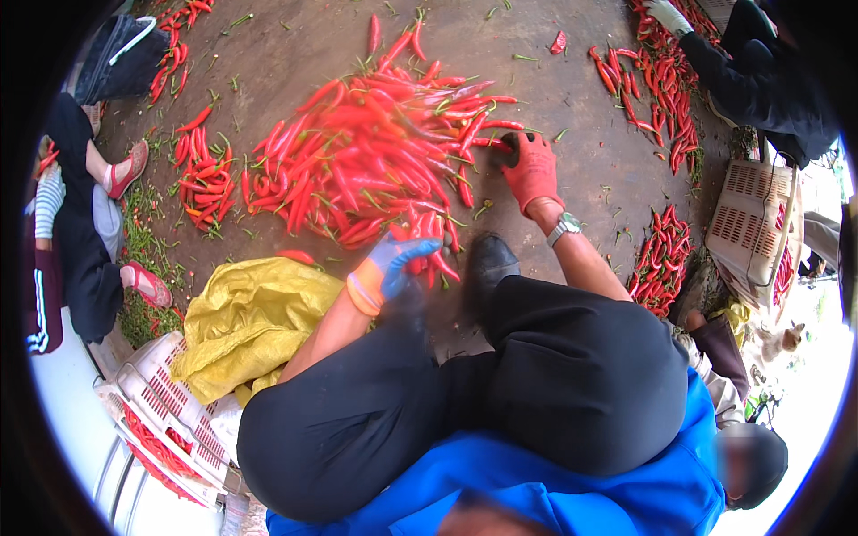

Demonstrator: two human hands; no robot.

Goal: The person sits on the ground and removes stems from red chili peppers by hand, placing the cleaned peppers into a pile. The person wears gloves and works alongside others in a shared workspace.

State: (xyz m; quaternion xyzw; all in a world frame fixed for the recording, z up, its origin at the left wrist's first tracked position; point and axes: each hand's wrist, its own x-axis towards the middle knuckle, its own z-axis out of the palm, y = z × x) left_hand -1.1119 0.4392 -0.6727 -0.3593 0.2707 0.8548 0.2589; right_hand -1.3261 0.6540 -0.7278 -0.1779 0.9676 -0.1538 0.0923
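Observation:
A large heap of red chili peppers (362, 154) with green stems lies on the brown floor before me. My left hand (395, 268), in a blue glove with an orange cuff, is closed around several red chili peppers (423, 234) at the heap's near edge. At the heap's right side, my right hand (529, 164) wears a red glove with dark fingertips; its fingers are on the end of a single red chili pepper (491, 143). A wristwatch (565, 228) sits on the right wrist.
A yellow woven sack (261, 315) and a slatted plastic crate (167, 395) of chilies stand at lower left. Another crate (751, 228) is at right. Smaller chili piles (204, 177) (662, 258) lie either side. Co-workers' legs, arms and gloved hands show at both edges. My shoe (493, 258) is near the heap.

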